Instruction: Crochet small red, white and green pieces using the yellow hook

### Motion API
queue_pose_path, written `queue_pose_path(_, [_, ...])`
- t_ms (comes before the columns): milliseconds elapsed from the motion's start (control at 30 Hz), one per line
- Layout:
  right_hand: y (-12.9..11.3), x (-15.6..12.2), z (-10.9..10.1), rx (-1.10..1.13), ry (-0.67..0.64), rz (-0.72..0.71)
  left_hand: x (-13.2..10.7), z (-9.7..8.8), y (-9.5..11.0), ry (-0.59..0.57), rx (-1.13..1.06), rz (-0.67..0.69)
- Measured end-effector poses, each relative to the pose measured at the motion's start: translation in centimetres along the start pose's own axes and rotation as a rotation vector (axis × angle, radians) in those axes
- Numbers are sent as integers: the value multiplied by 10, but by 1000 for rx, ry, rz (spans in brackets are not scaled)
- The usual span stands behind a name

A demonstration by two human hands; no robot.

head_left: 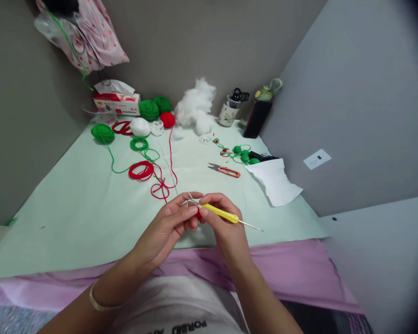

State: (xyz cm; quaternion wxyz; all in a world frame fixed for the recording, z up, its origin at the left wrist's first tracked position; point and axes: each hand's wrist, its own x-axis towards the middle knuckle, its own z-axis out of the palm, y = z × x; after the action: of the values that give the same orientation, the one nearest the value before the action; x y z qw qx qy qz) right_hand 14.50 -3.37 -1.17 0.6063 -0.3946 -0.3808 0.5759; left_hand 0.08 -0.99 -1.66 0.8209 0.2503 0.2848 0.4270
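Observation:
My left hand [176, 213] pinches a small red crochet piece [199, 213] with white yarn at its top, close to the table's front edge. In my right hand [223, 215] lies a crochet hook with a yellow handle [221, 212]; its thin metal end sticks out to the right. The hook's working tip meets the piece between both hands, where the fingers partly hide it. Red yarn [160, 188] lies in loose loops just beyond my hands. A thin pale strand runs from my fingers toward the white yarn ball [140, 126].
Orange-handled thread snips [225, 170] lie beyond my right hand, near white paper [275, 182] and small green balls [244, 155]. White stuffing [195, 106], a cup [229, 112] and a tissue box [116, 103] stand along the back. Green yarn [103, 133] lies left.

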Motion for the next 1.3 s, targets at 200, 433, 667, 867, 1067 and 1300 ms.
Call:
queue_pose_path(200, [-3, 0, -4, -3, 19, 0, 2, 2, -2, -9, -5, -15])
queue_pose_path(433, [7, 8, -6, -35, -9, 21, 5, -3, -1, 5, -24, -11])
queue_pose_path(667, [11, 5, -5, -86, 9, 47, 3, -9, -1, 23, -18, -5])
queue_pose_path(867, [8, 4, -3, -43, 13, 51, 1, -6, -1, 25, -18, -7])
queue_pose_path(1067, [3, 2, -6, -70, 50, 50, -1, 1, -4, 30, -12, -26])
queue_pose_path(1300, [2, 4, -9, -34, 7, 79, -3, 7, -6, 115, 21, -45])
